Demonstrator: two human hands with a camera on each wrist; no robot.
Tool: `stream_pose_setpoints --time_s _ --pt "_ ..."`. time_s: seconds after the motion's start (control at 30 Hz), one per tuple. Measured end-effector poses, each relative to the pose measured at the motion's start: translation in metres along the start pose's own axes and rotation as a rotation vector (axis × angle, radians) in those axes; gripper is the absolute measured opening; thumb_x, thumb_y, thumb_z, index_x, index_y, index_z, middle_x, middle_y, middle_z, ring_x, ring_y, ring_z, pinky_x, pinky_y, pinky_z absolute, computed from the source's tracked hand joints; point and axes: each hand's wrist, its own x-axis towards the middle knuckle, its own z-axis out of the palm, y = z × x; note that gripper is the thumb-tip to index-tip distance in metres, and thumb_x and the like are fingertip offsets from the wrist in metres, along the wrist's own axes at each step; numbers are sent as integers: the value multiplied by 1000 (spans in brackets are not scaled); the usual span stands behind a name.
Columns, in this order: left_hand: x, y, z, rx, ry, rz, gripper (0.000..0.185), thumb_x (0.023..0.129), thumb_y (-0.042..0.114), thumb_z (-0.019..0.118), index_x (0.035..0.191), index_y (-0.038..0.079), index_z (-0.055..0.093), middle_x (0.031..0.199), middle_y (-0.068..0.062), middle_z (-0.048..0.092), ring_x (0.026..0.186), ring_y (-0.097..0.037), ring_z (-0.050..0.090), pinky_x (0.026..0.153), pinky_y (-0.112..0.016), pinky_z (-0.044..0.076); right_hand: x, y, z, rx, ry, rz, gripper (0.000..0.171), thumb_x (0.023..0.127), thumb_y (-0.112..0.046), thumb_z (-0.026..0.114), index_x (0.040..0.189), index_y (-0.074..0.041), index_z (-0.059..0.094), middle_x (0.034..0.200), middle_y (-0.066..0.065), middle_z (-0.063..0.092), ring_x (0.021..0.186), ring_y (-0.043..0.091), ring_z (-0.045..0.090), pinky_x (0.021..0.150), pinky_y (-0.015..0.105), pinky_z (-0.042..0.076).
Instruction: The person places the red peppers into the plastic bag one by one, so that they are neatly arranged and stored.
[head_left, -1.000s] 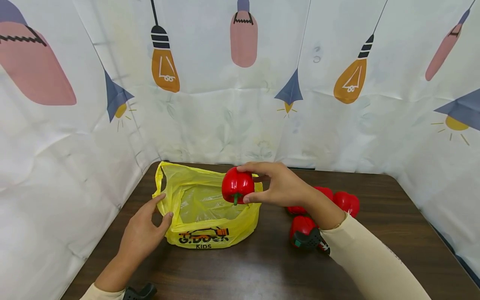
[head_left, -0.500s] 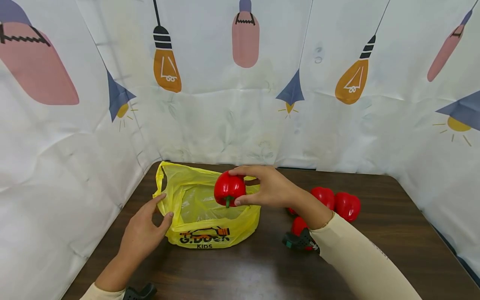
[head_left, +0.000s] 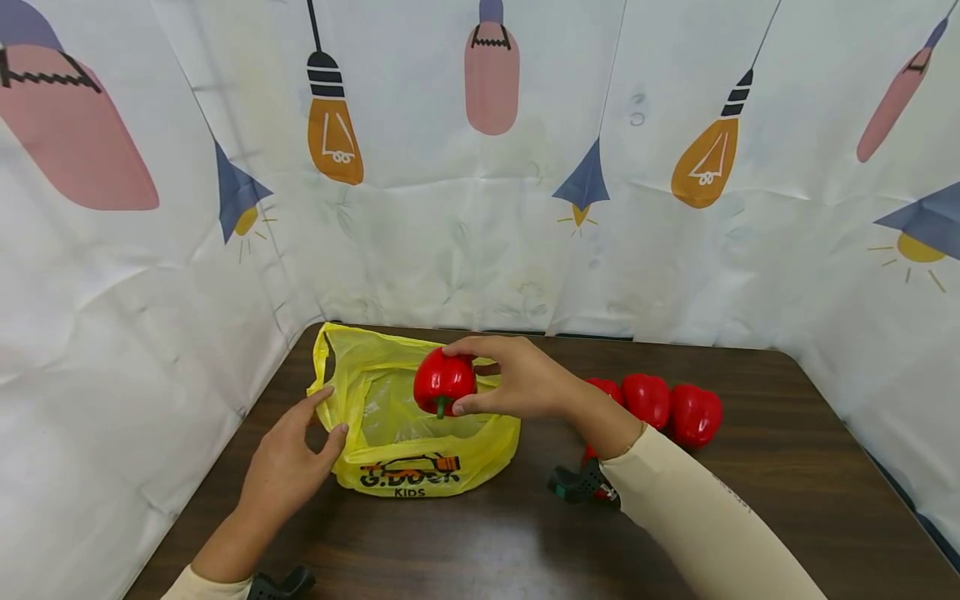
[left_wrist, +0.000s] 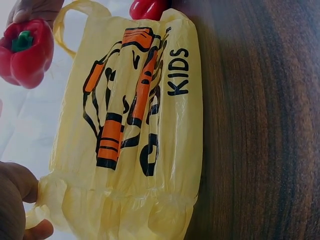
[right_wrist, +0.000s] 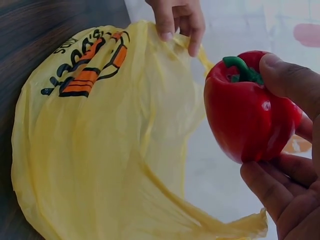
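A glossy red bell pepper (head_left: 442,379) with a green stem is held by my right hand (head_left: 521,377), thumb on one side and fingers on the other. It hangs above the mouth of a yellow plastic bag (head_left: 480,450), which stands open on the table. At the bag's left rim, my left hand (head_left: 285,471) grips the plastic between thumb and fingers. The right wrist view shows the pepper (right_wrist: 247,115) close up, apart from the bag (right_wrist: 100,150). In the left wrist view, the printed side of the bag (left_wrist: 185,130) faces the camera.
Several more red bell peppers (head_left: 645,398) lie to the right on the dark wooden table (head_left: 780,467), partly hidden behind my right forearm. A white printed curtain (head_left: 450,233) hangs along the table's back and sides.
My right hand has carried the pepper leftward and slightly down, farther over the bag's opening. My left hand and the bag stay nearly in place.
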Motion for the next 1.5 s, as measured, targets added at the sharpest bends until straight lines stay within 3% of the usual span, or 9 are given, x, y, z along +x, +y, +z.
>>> stream_pose_setpoints --time_s 0.33,0.87,1.2,1.5 --pt "0 -1 -1 -4 -6 -10 60 93 20 75 146 3 52 127 -25 63 107 -42 63 81 -62 50 7 -10 3 -21 -9 -21 65 82 -28 88 140 -17 61 137 -9 60 122 9 55 94 25 53" --pt "0 0 -1 -6 -14 -32 60 92 20 76 146 4 52 132 -27 60 114 -45 60 89 -64 49 23 -14 26 -25 -53 2 66 84 -28 87 142 -14 59 137 -3 61 117 12 60 96 29 53" --pt "0 -1 0 -3 3 -15 60 91 19 76 144 4 54 127 -25 63 107 -42 62 86 -63 50 30 -32 28 -77 -47 -18 69 84 -31 87 144 -14 57 139 -2 61 118 13 60 96 30 53" --pt "-1 -1 -1 -3 9 -10 59 91 18 76 144 4 54 128 -25 63 108 -42 62 86 -63 50 39 -28 41 -127 -63 16 70 83 -38 87 143 -19 58 134 -7 63 111 7 62 92 23 53"
